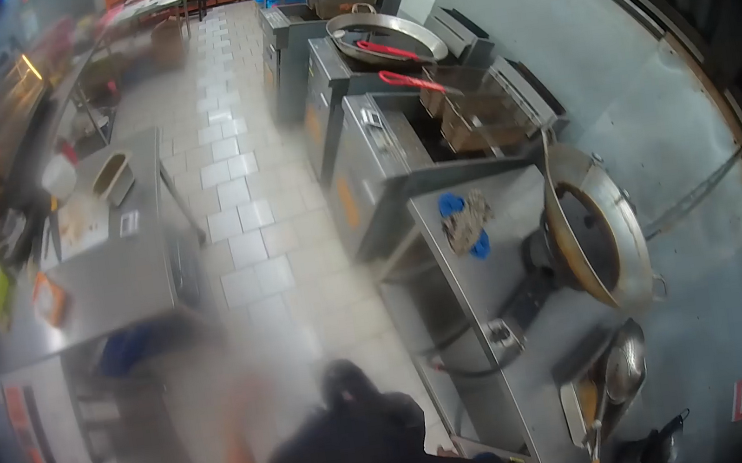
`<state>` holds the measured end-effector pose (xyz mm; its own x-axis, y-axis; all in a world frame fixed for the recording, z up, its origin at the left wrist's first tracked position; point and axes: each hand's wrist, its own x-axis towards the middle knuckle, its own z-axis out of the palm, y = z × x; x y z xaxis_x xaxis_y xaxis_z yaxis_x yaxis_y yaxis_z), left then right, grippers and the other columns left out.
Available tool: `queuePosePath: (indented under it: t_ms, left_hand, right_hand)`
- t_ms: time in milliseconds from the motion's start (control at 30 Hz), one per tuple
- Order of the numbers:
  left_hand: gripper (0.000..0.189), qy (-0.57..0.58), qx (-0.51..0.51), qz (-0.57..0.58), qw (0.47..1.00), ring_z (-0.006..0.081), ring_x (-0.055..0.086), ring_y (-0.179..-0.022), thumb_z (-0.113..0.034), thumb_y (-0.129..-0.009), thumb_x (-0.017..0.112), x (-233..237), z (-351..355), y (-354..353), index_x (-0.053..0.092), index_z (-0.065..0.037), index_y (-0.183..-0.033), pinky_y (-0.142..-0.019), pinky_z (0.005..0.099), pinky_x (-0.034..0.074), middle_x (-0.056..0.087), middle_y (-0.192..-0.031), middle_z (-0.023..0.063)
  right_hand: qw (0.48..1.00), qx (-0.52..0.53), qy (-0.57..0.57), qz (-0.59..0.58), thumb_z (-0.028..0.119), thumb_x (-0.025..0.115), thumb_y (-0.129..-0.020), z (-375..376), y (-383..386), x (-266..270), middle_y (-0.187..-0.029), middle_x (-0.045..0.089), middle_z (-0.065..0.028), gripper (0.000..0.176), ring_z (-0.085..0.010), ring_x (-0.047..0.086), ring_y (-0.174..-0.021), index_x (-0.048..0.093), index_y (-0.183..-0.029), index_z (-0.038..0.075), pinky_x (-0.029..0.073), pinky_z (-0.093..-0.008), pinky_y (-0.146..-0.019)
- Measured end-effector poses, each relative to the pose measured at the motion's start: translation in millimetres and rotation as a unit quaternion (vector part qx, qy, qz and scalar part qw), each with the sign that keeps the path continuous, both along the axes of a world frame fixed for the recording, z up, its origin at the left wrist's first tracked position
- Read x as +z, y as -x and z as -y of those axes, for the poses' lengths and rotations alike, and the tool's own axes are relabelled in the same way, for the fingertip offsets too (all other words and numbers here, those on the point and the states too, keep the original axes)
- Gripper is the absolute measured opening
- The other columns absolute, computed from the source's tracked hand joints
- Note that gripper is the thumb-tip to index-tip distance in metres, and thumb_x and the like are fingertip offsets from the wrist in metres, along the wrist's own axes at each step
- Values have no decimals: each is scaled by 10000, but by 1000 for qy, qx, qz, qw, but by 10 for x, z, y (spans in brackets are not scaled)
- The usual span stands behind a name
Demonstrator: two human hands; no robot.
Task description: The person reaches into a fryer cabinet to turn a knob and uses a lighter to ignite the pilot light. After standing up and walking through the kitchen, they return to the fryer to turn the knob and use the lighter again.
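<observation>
My left hand [249, 395] hangs low over the tiled floor, smeared by motion. Its fingers cannot be made out, and nothing it might hold shows. Of my right hand [447, 452], perhaps only a small skin-toned patch shows beside my dark clothing, near the right-hand steel table [534, 332]; its fingers are hidden. On that table, a large wok [630, 239] leans over a burner, with dark liquid inside. A crumpled cloth [467, 226] with blue parts lies nearer the table's far end. A metal ladle [627, 357] rests on a tray closer to me.
Fryers with red-handled baskets [477, 110] and a wide pan [388, 37] line the right wall. At left, a steel table [115, 279] bears a loaf-shaped container [113, 178], a white board [81, 223] and bottles. A tiled aisle [242, 216] runs between the two sides.
</observation>
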<state>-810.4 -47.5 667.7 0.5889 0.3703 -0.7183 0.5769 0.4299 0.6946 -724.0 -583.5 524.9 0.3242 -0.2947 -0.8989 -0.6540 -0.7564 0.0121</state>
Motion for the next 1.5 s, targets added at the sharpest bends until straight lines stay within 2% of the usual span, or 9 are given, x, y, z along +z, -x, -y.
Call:
queuePosePath:
  t_ms: [333, 467, 600, 700, 800, 867, 933, 1000, 1500]
  left_hand:
    - [384, 12, -5, 130, 991, 160, 571, -847, -335, -894, 426, -1380, -2353, -1803, 459, -37, -1133, -659, 274, 462, 573, -1036, 82]
    - [400, 1, 15, 60, 998, 162, 573, -862, -352, -896, 413, 310, -3198, -2618, 449, -49, -1154, -660, 275, 460, 571, -1043, 77]
    - [425, -66, 40, 118, 990, 164, 563, -897, -377, -895, 406, -374, -4468, -3193, 430, -61, -1178, -679, 270, 454, 555, -1078, 83]
    - [444, -136, -9, 180, 974, 165, 537, -949, -391, -895, 401, -473, -5494, -3830, 409, -67, -1199, -716, 276, 449, 526, -1129, 92]
    - [439, -133, -37, 236, 962, 165, 532, -942, -380, -900, 394, -362, -6474, -4653, 398, -69, -1210, -727, 291, 450, 517, -1139, 95]
    - [431, 2, -27, 173, 985, 165, 534, -930, -375, -899, 402, 269, -6986, -5315, 411, -65, -1199, -734, 294, 448, 536, -1105, 97]
    - [433, 77, -27, 126, 989, 166, 538, -909, -381, -892, 417, 293, -7523, -5823, 427, -62, -1186, -743, 298, 443, 558, -1062, 93]
    - [434, 80, -77, 101, 989, 165, 536, -906, -383, -892, 415, 147, -8044, -6342, 428, -62, -1184, -748, 298, 436, 560, -1056, 90]
    - [617, 220, -226, 147, 938, 234, 400, -1127, -336, -832, 531, -2220, -10145, -10690, 241, -66, -1305, -948, 375, 295, 394, -1266, 110]
  right_hand:
    - [971, 224, -75, 38, 402, 406, -843, -3218, -2942, -420, -1108, 516, -200, 484, -314, 497, -998, 534, -1080, 0, 377, -415, -849]
    - [834, 505, -138, 172, 322, 372, -878, -5752, -4882, -525, -1195, 485, -175, 411, -305, 464, -1098, 527, -1123, 31, 342, -413, -936]
    - [863, 404, -205, 224, 439, 335, -879, -7918, -5995, 724, -1279, 406, -169, 539, -306, 351, -1207, 449, -1211, 31, 269, -402, -1001]
    - [886, 392, -153, 195, 482, 332, -864, -8699, -6877, -672, -1298, 392, -142, 564, -294, 331, -1222, 440, -1229, 66, 248, -402, -1012]
    - [915, 351, -123, 158, 509, 319, -862, -8869, -6489, 533, -1282, 418, -126, 574, -307, 384, -1179, 457, -1221, 83, 291, -403, -980]
    - [967, 190, -150, 75, 622, 309, -802, -8231, -6552, -876, -1249, 409, -242, 771, -308, 422, -1155, 377, -1254, 1, 351, -440, -916]
    - [988, 54, -142, 31, 558, 299, -846, -7852, -6291, -738, -514, 471, -79, 602, -193, 457, -405, 581, -912, 30, 404, -374, -437]
    - [979, -176, -75, 67, 536, 278, -865, -8016, -5982, -22, -442, 329, -34, 552, -151, 290, -304, 517, -726, 59, 326, -334, -362]
    - [942, -272, -77, 180, 557, 322, -855, -11196, -8212, 797, -555, 458, -30, 563, -120, 440, -429, 508, -753, 36, 427, -275, -407]
